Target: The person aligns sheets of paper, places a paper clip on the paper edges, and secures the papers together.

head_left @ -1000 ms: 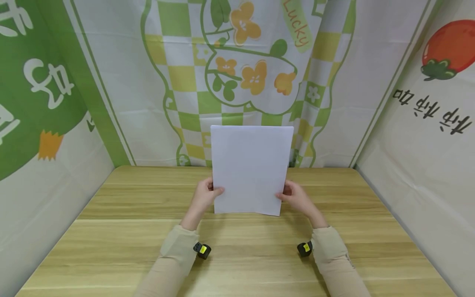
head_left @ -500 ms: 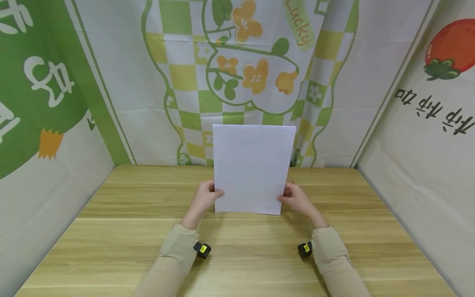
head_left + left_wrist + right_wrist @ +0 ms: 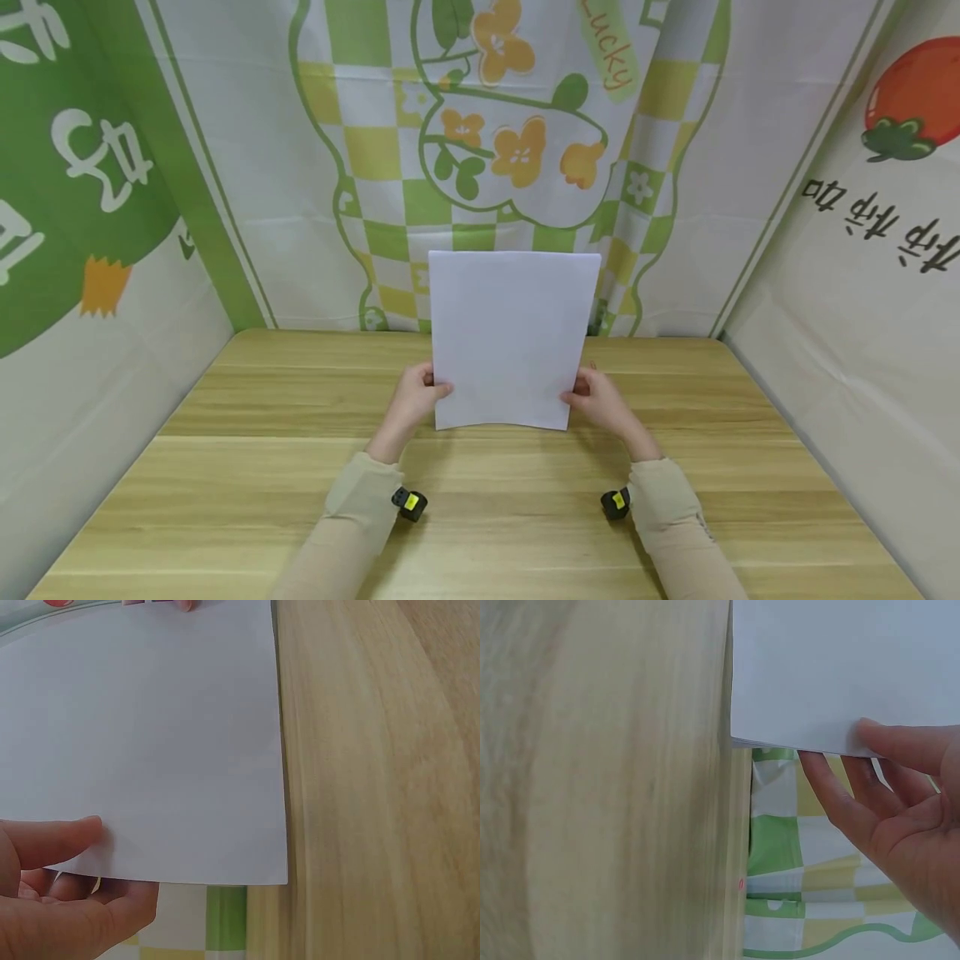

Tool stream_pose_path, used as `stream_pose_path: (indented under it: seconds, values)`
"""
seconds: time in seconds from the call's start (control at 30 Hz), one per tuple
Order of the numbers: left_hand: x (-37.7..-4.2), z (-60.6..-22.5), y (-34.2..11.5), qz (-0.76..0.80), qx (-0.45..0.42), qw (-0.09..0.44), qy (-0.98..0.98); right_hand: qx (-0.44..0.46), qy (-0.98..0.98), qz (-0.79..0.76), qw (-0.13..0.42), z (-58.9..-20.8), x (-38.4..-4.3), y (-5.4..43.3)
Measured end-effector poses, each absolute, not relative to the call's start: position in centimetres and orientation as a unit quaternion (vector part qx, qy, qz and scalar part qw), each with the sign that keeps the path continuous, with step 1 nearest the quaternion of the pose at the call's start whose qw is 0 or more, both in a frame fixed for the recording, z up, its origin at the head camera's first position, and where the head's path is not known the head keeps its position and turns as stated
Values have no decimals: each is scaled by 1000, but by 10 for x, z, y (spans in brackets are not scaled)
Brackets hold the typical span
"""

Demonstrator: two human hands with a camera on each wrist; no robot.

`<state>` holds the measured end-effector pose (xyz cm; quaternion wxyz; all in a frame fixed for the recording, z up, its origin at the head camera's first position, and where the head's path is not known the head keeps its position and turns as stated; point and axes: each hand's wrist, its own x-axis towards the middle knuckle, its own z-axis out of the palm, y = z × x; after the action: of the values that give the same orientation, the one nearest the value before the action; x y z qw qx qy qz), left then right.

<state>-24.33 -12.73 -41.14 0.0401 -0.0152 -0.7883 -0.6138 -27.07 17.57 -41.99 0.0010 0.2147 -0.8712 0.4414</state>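
Note:
A stack of white paper (image 3: 513,333) stands upright in the middle of the head view, its blank face towards me. My left hand (image 3: 414,398) pinches its left edge low down, thumb in front and fingers behind. On the opposite edge my right hand (image 3: 598,402) grips it the same way. Several layered sheets show at the corner of the paper (image 3: 802,675) in the right wrist view. The left wrist view has the thumb lying flat on the paper (image 3: 150,735), with the other fingers partly hidden behind it. The lower edge bows slightly upward in the middle, close over the table.
The wooden table (image 3: 495,517) reaches back to a hanging cloth (image 3: 375,167) with green and yellow checks and flowers. Printed cloth walls (image 3: 847,350) flank it on both sides. A small black camera (image 3: 409,504) sits on the left wrist, another black camera (image 3: 616,503) on the right.
The paper's lower edge has lifted slightly and now bows up in the middle; earlier it hung lower at its right corner. Both hands keep their hold and barely move.

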Motion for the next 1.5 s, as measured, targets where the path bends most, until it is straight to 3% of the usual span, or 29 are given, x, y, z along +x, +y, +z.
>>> stream_pose_path:
  seconds: [0.6,0.9,1.5]
  values:
    - [-237,-402,-123,-618,-34,31,-785,205,-864,458,20,-415,-268,177]
    - [-241,-399,-124,-617,-44,54,-784,187,-857,480,22,-406,-265,175]
    - [-240,-386,-124,-632,-64,54,-771,198,-822,524,107,-383,-260,165]
